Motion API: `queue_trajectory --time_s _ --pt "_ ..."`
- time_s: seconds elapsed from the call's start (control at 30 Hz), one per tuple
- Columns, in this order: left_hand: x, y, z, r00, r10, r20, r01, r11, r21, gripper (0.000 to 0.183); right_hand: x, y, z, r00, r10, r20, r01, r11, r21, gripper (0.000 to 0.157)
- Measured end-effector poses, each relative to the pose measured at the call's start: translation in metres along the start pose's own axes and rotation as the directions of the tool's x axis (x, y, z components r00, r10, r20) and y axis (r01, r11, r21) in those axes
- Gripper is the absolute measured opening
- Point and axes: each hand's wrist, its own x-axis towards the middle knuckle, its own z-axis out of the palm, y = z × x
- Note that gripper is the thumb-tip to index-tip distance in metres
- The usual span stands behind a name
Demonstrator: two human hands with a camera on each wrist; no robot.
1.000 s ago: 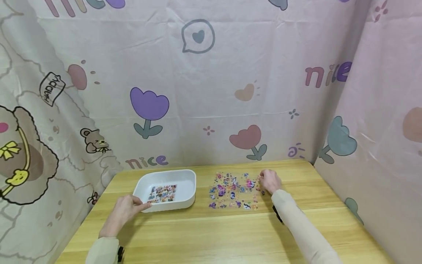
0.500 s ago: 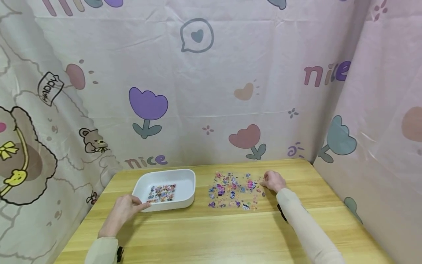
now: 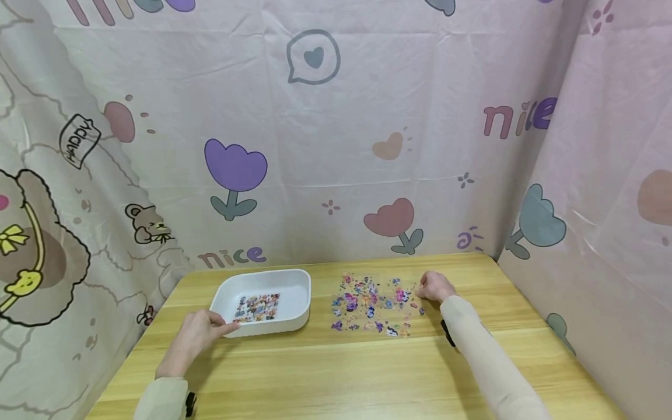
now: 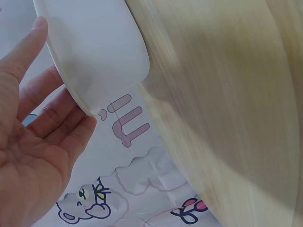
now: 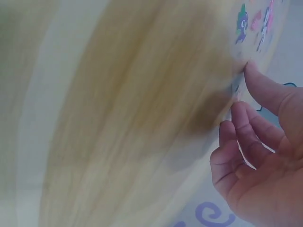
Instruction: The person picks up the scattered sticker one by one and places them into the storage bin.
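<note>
On the left of the table, a white plastic tray [image 3: 283, 326] holds a small sheet of colourful stickers [image 3: 261, 307]. My left hand [image 3: 198, 333] grips the tray's near left corner. In the left wrist view the thumb is on one side of the tray's rim and the fingers are under the other. To the right lie clear sticker sheets [image 3: 371, 298] with many small pink, purple and blue figures, seemingly overlapping. My right hand [image 3: 437, 287] pinches the right edge of a sheet between thumb and index finger. In the right wrist view the other fingers are curled beside a purple sticker [image 5: 242, 24].
The wooden table [image 3: 336, 373] reaches back to a patterned cloth [image 3: 325, 140] with flowers and letters. More cloth hangs along the left and right sides. Bare wood shows between the tray and the sheets, and across the front.
My right hand has moved a little to the right, and the stickers near it have shifted right and slightly nearer. My left hand stays on the tray.
</note>
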Motion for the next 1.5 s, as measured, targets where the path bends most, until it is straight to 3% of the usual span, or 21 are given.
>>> queue_trajectory --time_s 0.13,0.37,0.5,0.9,1.23,1.5 --pt "0.001 0.0 -0.001 1.0 0.002 -0.009 -0.002 1.0 -0.009 0.043 0.001 -0.002 0.0 1.0 -0.012 -0.006 0.012 1.0 0.015 0.031" --pt "0.001 0.001 -0.003 1.0 0.011 -0.014 -0.011 1.0 -0.002 0.04 0.005 -0.003 0.001 0.998 -0.061 0.021 0.06 0.997 0.057 0.039" --pt "0.001 0.001 -0.004 1.0 0.005 -0.014 -0.005 1.0 0.002 0.042 0.008 0.001 0.003 0.997 -0.069 0.031 0.067 0.995 0.08 0.033" --pt "0.001 0.002 -0.001 1.0 0.005 -0.003 -0.005 1.0 0.005 0.04 0.006 0.01 0.004 0.996 -0.043 -0.075 0.051 0.993 0.11 0.024" --pt "0.001 0.002 0.001 1.0 -0.012 0.008 0.013 1.0 -0.029 0.039 -0.001 0.006 -0.015 0.991 0.011 -0.132 0.023 0.969 0.247 0.025" --pt "0.001 -0.001 0.002 1.0 0.006 -0.006 -0.006 1.0 -0.008 0.036 -0.001 0.006 -0.032 0.99 -0.067 -0.12 0.094 0.967 0.237 0.021"
